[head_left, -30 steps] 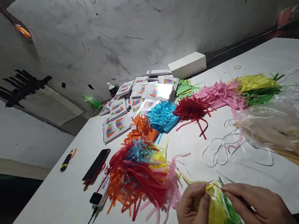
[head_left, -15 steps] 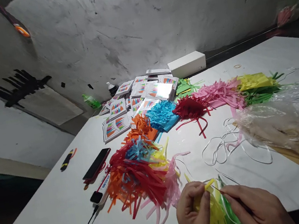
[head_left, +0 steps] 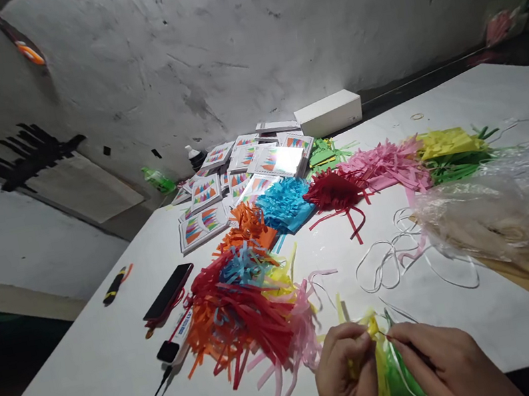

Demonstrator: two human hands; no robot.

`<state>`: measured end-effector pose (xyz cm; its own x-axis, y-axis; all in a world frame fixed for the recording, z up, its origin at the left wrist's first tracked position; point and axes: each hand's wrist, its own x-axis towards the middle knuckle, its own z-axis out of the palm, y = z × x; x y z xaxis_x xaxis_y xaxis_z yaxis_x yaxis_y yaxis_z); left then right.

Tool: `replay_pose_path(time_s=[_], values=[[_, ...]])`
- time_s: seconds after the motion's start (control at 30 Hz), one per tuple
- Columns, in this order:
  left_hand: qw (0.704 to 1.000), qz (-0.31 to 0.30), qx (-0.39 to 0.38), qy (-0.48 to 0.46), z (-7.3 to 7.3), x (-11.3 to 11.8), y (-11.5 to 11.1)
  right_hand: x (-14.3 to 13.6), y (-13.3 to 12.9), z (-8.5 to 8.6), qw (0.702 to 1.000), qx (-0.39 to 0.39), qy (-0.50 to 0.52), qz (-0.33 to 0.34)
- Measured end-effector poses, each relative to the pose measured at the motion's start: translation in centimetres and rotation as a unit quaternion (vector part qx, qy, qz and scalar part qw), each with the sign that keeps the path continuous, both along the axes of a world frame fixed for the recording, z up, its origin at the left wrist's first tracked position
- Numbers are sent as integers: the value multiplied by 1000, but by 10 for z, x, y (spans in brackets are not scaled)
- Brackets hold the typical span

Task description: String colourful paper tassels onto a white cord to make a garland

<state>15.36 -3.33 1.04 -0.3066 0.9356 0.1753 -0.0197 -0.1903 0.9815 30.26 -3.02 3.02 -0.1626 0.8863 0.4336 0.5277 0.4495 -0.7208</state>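
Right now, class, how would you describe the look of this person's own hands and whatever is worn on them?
The left hand and right hand are both bare, without gloves. No ring, watch, bracelet or sleeve shows; the lower picture edge hides the arms.

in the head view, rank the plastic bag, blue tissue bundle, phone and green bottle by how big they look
Largest to smallest:
plastic bag
blue tissue bundle
phone
green bottle
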Motion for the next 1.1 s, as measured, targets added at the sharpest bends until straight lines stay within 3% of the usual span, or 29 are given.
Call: replay_pose_path(time_s=[0.07, 0.2, 0.37, 0.5, 0.57, 0.67, 0.73, 0.8, 0.9, 0.97, 1.0, 1.1], values=[[1000, -9, 5, 14, -4, -2, -1, 2, 1, -1, 993, -100, 52, 21], [1000, -15, 4, 0, -6, -3, 0, 4, 1, -4, 947, -263, 171, 64], [999, -33, 24, 7, -8, -2, 0, 1, 0, -19, 914, -308, 252, 76], [997, -50, 46, 38, -8, -2, -1, 1, 3, -26, 853, -366, 342, 147], [995, -44, 66, 56, -6, -2, -1, 2, 5, -24, 845, -368, 347, 173], [989, -26, 112, 98, -1, -1, -1, 3, 8, -17, 864, -353, 312, 178], [982, -28, 124, 140, -1, 0, -2, 2, 8, -13, 905, -305, 259, 140], [976, -48, 116, 176, -5, 1, -3, -1, 9, -13, 956, -210, 188, 81], [971, -84, 95, 201, -21, 3, -3, -2, 16, -18, 984, -96, 147, 12], [963, -135, 81, 220, -32, 4, -2, 3, 25, -21, 968, -96, 230, -36], [953, -179, 75, 233, -36, 3, 0, 8, 30, -21, 945, -109, 302, -63], [913, -308, 55, 263, -34, -8, 11, 28, 47, -17, 842, -134, 505, -130]])
